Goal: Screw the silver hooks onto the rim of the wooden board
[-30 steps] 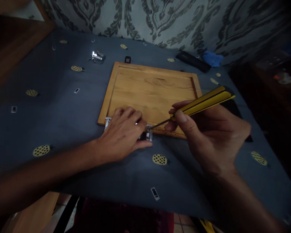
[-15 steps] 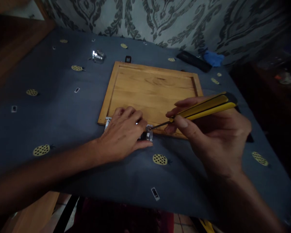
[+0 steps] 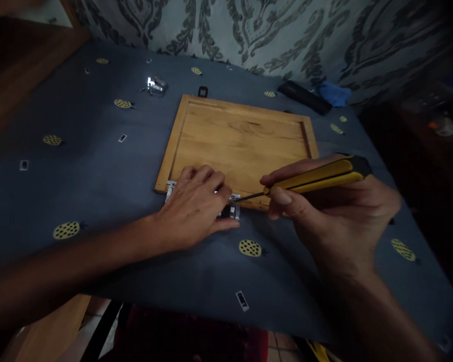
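Observation:
A framed wooden panel (image 3: 245, 146) lies on the cloth-covered table. At its near edge sits a silver metal fitting (image 3: 234, 208), mostly hidden beneath my left hand (image 3: 198, 203); its left end shows at the panel's near left corner. That hand is closed over the fitting, fingers curled on top and thumb along its near side. In my right hand (image 3: 335, 216) is a yellow and black screwdriver (image 3: 313, 176), held slanting between thumb and fingers. Its thin shaft points left and down, and the tip meets the right end of the fitting.
Behind the panel are a shiny clear-and-metal item (image 3: 156, 85) with small bits beside it and a black loop (image 3: 203, 91). A long black case (image 3: 304, 97) and a blue cloth (image 3: 335, 94) lie at the back right. A patterned curtain (image 3: 279, 35) hangs behind the table.
My right hand has shifted slightly right and down, and the screwdriver's handle has turned and dipped. The tip stays at the fitting. My left hand keeps its place on the fitting.

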The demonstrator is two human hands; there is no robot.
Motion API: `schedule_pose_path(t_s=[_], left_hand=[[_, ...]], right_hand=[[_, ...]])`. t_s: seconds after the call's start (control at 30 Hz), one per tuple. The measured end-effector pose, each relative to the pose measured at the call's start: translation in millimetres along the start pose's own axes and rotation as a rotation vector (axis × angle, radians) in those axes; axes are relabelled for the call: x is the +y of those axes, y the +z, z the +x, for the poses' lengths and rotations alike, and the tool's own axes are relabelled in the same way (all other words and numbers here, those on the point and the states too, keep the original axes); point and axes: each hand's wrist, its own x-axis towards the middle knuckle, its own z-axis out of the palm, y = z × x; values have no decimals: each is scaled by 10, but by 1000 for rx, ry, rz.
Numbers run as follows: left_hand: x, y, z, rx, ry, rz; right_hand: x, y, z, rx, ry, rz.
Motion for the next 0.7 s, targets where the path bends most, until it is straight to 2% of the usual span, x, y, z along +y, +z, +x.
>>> schedule_pose_path(t_s=[0.27,0.57,0.7], left_hand=[[8,-38,10,-38,-13,-14],[0,-14,-1,-10,-5,-14],[-3,-18,1,-45,-20,-28]], right_hand=[[-3,-12,117,-108,120,55],[-20,56,80,31,18,36],[48,24,52,209,-43,85]])
